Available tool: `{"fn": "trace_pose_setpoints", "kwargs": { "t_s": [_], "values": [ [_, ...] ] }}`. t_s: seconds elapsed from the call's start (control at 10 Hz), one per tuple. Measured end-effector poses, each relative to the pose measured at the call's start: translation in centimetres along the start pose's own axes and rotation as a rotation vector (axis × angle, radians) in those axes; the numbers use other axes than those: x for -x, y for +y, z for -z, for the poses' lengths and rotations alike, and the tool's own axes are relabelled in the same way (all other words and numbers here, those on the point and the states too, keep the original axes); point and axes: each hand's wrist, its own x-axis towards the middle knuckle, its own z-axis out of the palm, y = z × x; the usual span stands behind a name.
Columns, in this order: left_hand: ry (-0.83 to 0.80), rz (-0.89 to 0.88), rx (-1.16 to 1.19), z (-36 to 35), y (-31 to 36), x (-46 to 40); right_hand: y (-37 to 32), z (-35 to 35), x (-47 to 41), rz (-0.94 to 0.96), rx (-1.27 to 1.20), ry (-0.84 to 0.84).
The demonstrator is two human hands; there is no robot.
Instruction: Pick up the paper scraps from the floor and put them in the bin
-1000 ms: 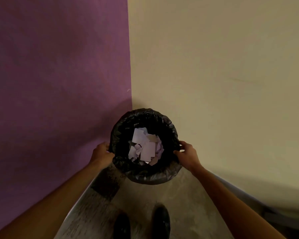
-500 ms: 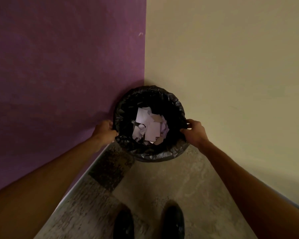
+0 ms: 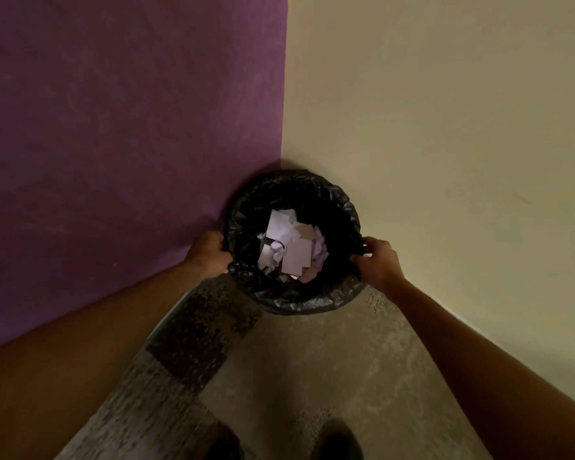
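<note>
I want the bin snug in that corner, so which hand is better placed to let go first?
Probably the right hand: it only pinches the liner at the rim of the bin, a light grip on the cream wall's side. The left hand wraps the rim more fully beside the purple wall and can steady it.

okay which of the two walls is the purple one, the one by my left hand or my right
The purple wall is the one beside your left hand. The wall by your right hand is cream.

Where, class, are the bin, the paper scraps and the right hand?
bin (image 3: 312, 305): head view, near rim with black liner.
paper scraps (image 3: 294, 252): head view, middle of the pile inside.
right hand (image 3: 379, 260): head view, back of the hand.
</note>
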Motion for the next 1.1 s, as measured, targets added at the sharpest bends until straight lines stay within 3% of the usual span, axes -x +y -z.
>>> {"fn": "trace_pose_setpoints", "kwargs": {
  "t_s": [0.7,0.9,1.0,1.1],
  "values": [
    [0.032,0.014,0.077,-0.7,1.0,-3.6,-0.2,-0.8,-3.0,0.025,-0.038,0.012],
    [0.062,-0.058,-0.096,-0.7,0.5,-3.0,-1.6,-0.5,-2.0,0.053,0.085,-0.031],
    [0.09,-0.089,-0.335,-0.1,1.8,-1.3,-2.7,0.4,-0.2,0.084,0.14,0.014],
    [0.222,-0.234,-0.567,0.7,2.5,1.3,-3.1,1.8,1.9,0.146,0.19,0.093]
  ]
}}
